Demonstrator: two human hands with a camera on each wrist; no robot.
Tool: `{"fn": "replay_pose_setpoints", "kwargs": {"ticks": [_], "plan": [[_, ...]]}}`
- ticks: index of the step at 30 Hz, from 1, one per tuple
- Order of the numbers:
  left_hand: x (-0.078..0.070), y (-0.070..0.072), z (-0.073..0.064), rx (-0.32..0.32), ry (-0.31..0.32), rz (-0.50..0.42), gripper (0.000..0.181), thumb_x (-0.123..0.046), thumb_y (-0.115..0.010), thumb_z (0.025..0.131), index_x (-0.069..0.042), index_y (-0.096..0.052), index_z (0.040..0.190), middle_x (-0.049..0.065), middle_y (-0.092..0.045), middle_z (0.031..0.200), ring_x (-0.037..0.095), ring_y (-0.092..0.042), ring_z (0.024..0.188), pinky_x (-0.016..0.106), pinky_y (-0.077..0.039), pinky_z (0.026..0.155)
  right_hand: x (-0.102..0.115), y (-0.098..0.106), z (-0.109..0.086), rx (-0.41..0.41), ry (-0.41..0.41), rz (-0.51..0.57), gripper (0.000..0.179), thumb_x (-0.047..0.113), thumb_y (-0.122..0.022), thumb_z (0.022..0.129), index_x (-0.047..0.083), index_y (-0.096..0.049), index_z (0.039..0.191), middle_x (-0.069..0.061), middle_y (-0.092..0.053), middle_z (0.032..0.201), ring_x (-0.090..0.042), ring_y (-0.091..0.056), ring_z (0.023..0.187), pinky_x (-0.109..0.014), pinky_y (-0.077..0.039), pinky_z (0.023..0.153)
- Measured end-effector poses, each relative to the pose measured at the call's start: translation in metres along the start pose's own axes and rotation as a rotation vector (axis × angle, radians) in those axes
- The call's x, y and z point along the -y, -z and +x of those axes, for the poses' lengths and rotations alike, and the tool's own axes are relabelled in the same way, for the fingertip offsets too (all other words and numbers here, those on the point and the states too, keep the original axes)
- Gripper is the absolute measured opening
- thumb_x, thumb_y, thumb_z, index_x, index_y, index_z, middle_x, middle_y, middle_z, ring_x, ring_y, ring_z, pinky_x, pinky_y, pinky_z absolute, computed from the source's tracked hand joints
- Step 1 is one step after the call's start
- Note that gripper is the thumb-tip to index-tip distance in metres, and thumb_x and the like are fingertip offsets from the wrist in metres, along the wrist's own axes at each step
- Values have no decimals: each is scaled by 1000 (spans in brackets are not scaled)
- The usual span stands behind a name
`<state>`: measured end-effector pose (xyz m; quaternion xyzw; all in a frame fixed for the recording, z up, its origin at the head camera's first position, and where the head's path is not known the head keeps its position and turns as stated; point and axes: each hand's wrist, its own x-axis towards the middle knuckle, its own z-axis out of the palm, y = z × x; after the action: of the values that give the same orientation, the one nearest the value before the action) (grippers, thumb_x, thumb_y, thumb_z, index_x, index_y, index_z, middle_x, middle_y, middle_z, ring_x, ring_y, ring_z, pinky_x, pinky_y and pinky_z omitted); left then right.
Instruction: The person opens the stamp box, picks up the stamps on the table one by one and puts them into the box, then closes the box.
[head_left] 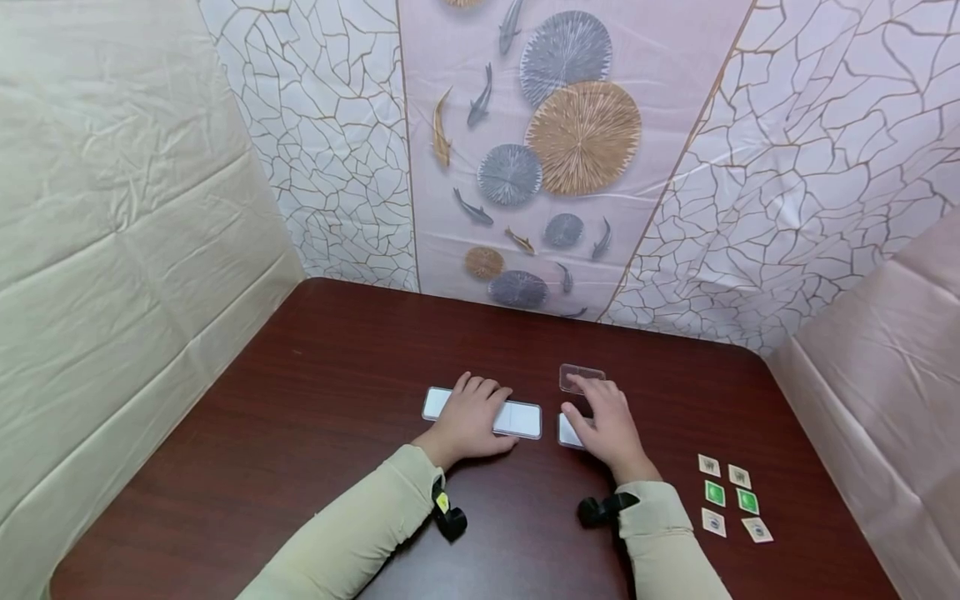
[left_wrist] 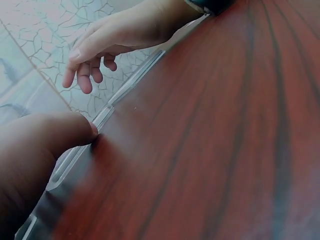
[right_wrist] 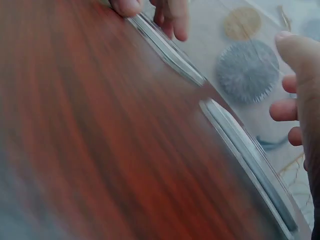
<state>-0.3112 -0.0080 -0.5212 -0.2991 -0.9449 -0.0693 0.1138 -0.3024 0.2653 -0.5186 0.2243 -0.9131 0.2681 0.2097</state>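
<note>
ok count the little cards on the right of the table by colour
Beige cards: 4
Green cards: 2
Total: 6, lying in two columns right of the right hand.

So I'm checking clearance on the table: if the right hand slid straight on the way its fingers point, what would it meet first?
Probably the small clear square case: the right hand points toward the far wall, its fingertips already at that case's near edge. Beyond it, bare table, then the patterned wall.

Card faces (head_left: 727, 495) too small.
</note>
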Motion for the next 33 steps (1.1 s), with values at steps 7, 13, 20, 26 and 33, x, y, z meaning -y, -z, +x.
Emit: {"fn": "replay_pose_setpoints", "kwargs": {"ticks": [7, 13, 20, 26, 33], "plan": [[3, -1, -2, -11, -39, 9, 60, -60, -62, 87, -21, -64, 134, 0, -59, 127, 24, -53, 119, 54, -27, 117, 17, -11, 4, 126, 57, -80, 53, 44, -66, 94, 14, -61, 137, -6, -64, 121, -30, -51, 117, -57, -36, 98], [2, 0, -3, -5, -60, 3, 58, -59, -62, 89, -20, -65, 133, 0, -59, 125, 25, -53, 118, 54, -29, 116, 32, -20, 6, 224, 98, -167, 69, 60, -69, 87, 14, -62, 138, -7, -62, 124, -31, -50, 116, -56, -37, 96], [2, 0, -2, -17, -94, -5, 59, -60, -62, 87, -18, -66, 129, -1, -60, 120, 23, -50, 114, 49, -34, 111, 35, -22, 6, 266, 130, -178, 64, 52, -77, 82, 15, -66, 133, -4, -61, 119, -28, -51, 113, -55, -36, 97], [3, 0, -2, -32, -119, -38, 59, -60, -65, 84, -16, -68, 123, -1, -61, 113, 20, -49, 107, 44, -40, 106, 36, -23, 6, 292, 140, -155, 57, 46, -78, 84, 14, -66, 130, -5, -60, 120, -27, -50, 112, -53, -36, 95], [4, 1, 0, -28, -116, -46, 61, -62, -66, 80, -17, -69, 120, -3, -62, 113, 17, -50, 106, 42, -43, 103, 39, -22, 6, 333, 110, -127, 56, 42, -77, 86, 12, -63, 132, -7, -58, 121, -29, -48, 114, -54, -35, 96]]}}
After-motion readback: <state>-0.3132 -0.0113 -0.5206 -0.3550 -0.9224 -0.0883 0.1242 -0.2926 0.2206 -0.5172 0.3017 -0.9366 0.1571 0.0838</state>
